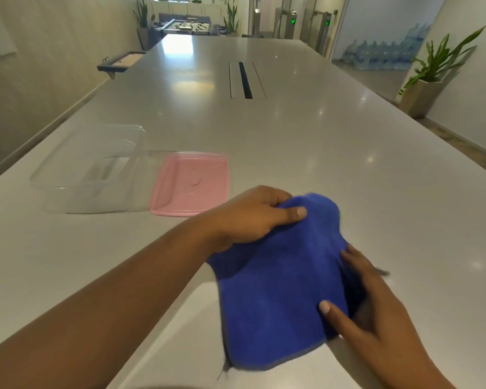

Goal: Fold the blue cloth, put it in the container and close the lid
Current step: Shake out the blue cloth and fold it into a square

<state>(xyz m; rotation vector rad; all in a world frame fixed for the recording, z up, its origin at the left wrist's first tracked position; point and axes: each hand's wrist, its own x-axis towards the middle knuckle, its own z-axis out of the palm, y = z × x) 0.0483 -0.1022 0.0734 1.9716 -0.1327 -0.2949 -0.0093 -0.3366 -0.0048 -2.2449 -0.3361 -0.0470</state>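
Blue cloth [278, 282] lies on white table [320, 153], near edge, partly folded w/ a rounded hump at its far end. Left hand [250, 217] grips that far end, thumb on top, fingers curled under fabric. Right hand [371, 304] pinches cloth's right edge btwn thumb and fingers. Clear container [93, 169] sits open, well left of cloth. Pink lid [190, 183] lies flat on table, touching container's right side.

Head camera looks forward and down, close over a slightly blurred table [292, 141].
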